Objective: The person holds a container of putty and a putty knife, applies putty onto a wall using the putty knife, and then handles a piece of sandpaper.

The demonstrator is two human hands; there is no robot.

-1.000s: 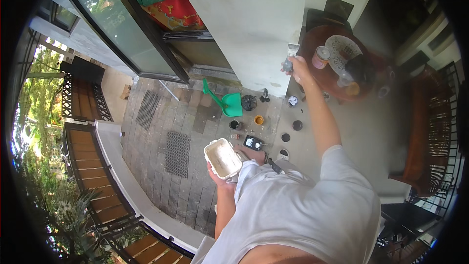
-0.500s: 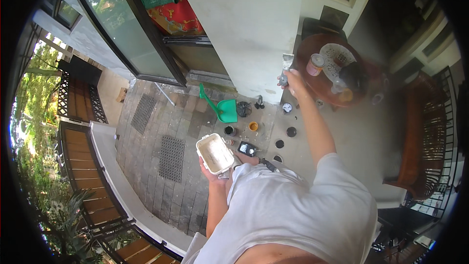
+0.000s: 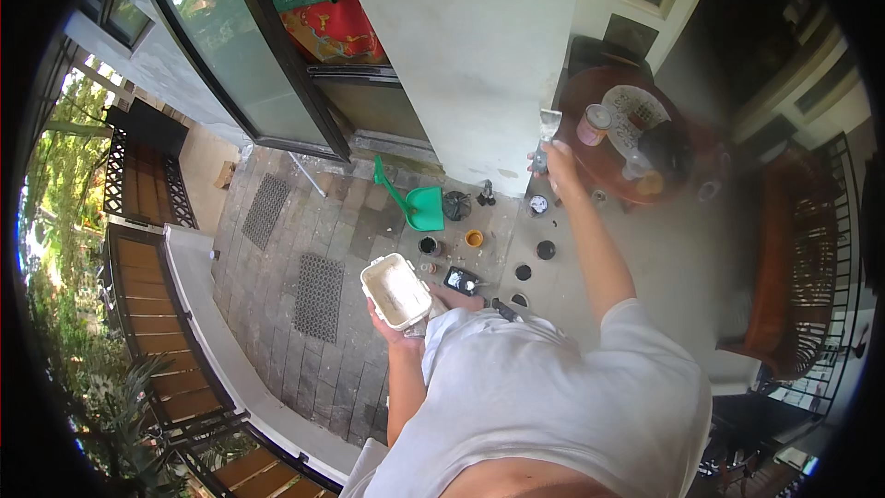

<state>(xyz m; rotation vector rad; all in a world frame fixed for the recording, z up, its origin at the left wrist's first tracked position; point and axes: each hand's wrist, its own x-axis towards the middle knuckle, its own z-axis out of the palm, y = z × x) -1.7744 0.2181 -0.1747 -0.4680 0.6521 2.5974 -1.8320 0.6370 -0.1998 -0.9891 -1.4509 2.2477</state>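
- Two hands busy; my left hand (image 3: 395, 330) cups a white rectangular tub (image 3: 396, 290) from below
- my right hand (image 3: 551, 164) grips a flat metal scraper (image 3: 548, 126) against the smooth pale wall's (image 3: 470, 46) corner edge

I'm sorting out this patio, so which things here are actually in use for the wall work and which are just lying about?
In use:
right hand holding putty knife against the wall
left hand holding white tub

Lying about:
green dustpan
small jars on the floor
round table with a pink tin
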